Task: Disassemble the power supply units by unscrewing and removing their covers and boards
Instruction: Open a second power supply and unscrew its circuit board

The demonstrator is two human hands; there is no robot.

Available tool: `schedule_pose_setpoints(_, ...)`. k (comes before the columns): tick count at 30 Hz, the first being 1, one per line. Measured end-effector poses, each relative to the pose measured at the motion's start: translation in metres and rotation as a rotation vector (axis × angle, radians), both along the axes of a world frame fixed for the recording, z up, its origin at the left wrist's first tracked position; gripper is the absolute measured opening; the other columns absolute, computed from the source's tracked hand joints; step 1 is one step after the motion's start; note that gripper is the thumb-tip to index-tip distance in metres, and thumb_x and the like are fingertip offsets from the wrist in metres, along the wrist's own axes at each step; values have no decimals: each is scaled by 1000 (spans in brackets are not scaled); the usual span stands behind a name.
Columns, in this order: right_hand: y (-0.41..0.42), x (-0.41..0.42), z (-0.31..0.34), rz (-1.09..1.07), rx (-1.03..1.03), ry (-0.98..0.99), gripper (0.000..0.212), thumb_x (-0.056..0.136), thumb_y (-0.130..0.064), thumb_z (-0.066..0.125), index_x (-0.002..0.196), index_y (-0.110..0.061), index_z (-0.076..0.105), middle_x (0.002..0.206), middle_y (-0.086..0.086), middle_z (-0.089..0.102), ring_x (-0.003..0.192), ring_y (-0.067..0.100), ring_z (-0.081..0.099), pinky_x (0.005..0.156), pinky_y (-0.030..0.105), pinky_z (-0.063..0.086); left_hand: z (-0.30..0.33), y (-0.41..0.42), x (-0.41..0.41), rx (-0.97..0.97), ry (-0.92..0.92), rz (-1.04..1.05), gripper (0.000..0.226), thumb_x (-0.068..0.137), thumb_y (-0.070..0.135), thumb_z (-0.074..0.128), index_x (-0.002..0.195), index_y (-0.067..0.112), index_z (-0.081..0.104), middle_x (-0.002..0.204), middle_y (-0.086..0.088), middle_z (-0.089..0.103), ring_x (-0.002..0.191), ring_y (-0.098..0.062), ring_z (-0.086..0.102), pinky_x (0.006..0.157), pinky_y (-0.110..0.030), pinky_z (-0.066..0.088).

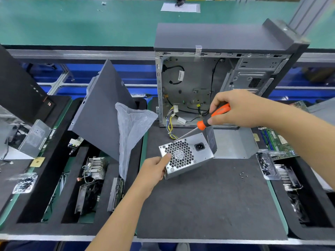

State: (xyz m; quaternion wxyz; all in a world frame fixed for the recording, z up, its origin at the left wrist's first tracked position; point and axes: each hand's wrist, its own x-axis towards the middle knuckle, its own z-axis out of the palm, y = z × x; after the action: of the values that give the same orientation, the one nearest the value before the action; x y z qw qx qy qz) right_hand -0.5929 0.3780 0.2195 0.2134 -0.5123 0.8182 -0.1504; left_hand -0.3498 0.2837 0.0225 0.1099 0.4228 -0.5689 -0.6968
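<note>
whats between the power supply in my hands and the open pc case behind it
In the head view, a bundle of yellow and blue wires runs from the power supply toward the open case, over dark mat.

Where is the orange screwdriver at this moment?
In the head view, the orange screwdriver is right of centre, gripped by the right hand, its tip at the power supply unit.

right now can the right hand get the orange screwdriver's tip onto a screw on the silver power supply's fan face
Probably yes. The right hand grips the orange-handled screwdriver, its shaft already angled to the top edge of the silver power supply, which the left hand steadies. Nothing lies between them.
</note>
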Motion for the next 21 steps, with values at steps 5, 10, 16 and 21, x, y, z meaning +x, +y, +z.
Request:
schedule_pose_setpoints(5, 4, 3, -2, 36, -24, -33, 27, 65, -57, 79, 82, -40, 67, 72, -24, 63, 58, -1, 55, 54, 26, 46, 3, -2, -10, -233, -135, 4, 52, 99, 58, 46, 68, 21, 27, 57, 8, 28, 55, -13, 26, 60, -31, 23)
schedule_pose_setpoints(10, 3, 12, -10, 83, -21, -14, 27, 66, -61, 76, 81, -39, 69, 73, -21, 64, 62, 1, 56, 53, 17, 41, 7, -8, -23, -367, -263, 54, 52, 104, 55, 32, 67, 19, 23, 60, 6, 30, 41, -6, 32, 55, -31, 23)
schedule_pose_setpoints(16, -3, 22, -19, 102, -30, -47, 24, 69, -56, 78, 78, -35, 70, 73, -22, 63, 60, 0, 55, 46, 10, 38, 5, -11, -25, -364, -272, 50, 52, 104, 55, 31, 66, 20, 22, 54, 10, 29, 40, -5, 34, 55, -30, 23)
schedule_pose_setpoints(21, -5, 24, -19, 111, -5, -25, 22, 72, -55, 75, 79, -36, 69, 72, -21, 63, 57, 0, 54, 52, 19, 39, 4, -10, -25, -362, -268, 50, 53, 104, 55, 31, 65, 20, 23, 50, 10, 27, 41, -6, 31, 54, -31, 24)
